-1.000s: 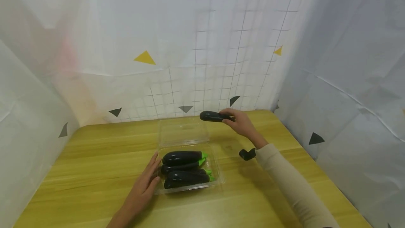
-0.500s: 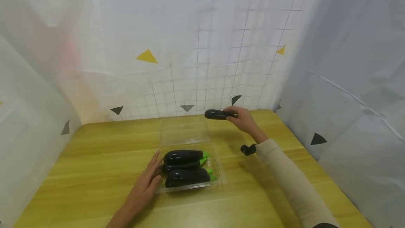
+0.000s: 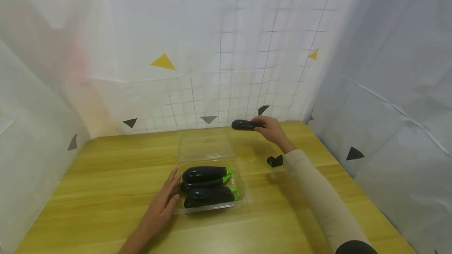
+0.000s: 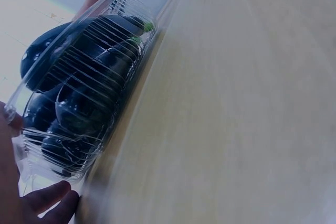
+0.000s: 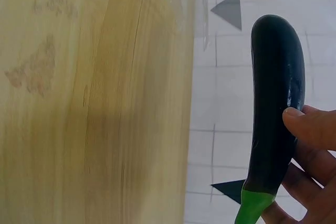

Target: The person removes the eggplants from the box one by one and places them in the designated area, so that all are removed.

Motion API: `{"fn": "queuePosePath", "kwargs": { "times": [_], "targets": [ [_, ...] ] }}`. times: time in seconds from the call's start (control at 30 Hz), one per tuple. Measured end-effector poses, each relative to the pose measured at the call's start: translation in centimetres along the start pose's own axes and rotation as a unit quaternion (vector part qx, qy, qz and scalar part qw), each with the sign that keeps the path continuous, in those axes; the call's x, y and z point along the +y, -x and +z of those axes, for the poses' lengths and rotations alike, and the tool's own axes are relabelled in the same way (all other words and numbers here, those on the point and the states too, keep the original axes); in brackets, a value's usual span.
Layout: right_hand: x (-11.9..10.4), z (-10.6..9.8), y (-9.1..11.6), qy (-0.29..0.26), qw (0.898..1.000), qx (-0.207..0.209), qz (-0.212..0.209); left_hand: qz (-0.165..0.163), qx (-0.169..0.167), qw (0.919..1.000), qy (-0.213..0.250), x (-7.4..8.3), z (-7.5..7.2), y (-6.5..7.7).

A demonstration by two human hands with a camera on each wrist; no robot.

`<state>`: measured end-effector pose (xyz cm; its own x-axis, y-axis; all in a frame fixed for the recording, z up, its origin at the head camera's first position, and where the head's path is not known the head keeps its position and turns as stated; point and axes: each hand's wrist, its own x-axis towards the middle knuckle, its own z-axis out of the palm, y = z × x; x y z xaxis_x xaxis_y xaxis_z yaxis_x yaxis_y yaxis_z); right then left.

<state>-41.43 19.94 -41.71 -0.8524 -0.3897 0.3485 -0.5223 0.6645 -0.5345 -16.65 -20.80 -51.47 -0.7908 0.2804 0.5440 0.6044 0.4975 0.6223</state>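
My right hand [image 3: 271,129] holds a dark purple eggplant [image 5: 275,98] above the far part of the table, pinched between thumb and fingers near its green stem. At the left side of a clear plastic clamshell box [image 3: 245,183], my left hand [image 3: 160,203] rests with fingers extended along the wall. Inside the box lie several more eggplants [image 3: 205,174], their green stems pointing right. The left wrist view shows the fingertips [image 4: 50,198] right at the ribbed box wall, with dark eggplants [image 4: 79,103] seen through the plastic.
The box's clear lid [image 3: 205,144] lies folded back on the wooden table [image 3: 116,175]. White sheets [image 3: 197,22] with triangles and grid lines stand behind and at both sides. A black device [image 3: 274,161] sits by the right sleeve [image 3: 314,191].
My right hand has moved slightly right with the eggplant, away from the lid. The left hand stays at the box, and the eggplants inside have not moved.
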Motion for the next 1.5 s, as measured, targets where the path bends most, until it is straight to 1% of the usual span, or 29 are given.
{"fn": "queuePosePath", "kwargs": {
  "times": [0.07,0.27,0.53,0.77,0.97,1.07,1.3,1.5],
  "targets": [
    [0.2,0.0,-0.1,-0.001,1.0,-0.002,0.006,-0.001,0.0,1.0,-0.004,-0.1,0.1,0.1],
    [1.0,0.2,-0.5,-0.001,1.0,-0.006,0.016,-0.009,-0.003,0.9999,0.004,-0.2,0.1,0.1],
    [2.1,0.6,-1.0,0.032,0.999,-0.031,0.03,0.004,0.002,0.9999,0.01,0.1,0.1,-0.1],
    [3.0,1.4,-1.5,0.037,0.999,-0.035,0.019,0.011,0.011,0.9999,0.003,0.4,0.0,-0.1],
    [3.4,2.2,-1.3,0.039,0.998,-0.039,0.024,0.01,0.01,0.9999,0.002,0.1,0.2,-0.1],
    [3.7,2.6,-1.2,0.032,0.998,-0.042,0.028,0.012,0.012,0.9998,0.004,0.0,0.2,-0.1],
    [4.7,3.6,-1.1,0.028,0.998,-0.045,0.016,0.008,0.014,0.9999,0.003,0.0,0.2,0.0],
    [5.1,4.1,-0.9,0.013,0.997,-0.064,0.048,0.014,0.013,0.9998,0.009,0.0,0.2,-0.1]
  ]
}}
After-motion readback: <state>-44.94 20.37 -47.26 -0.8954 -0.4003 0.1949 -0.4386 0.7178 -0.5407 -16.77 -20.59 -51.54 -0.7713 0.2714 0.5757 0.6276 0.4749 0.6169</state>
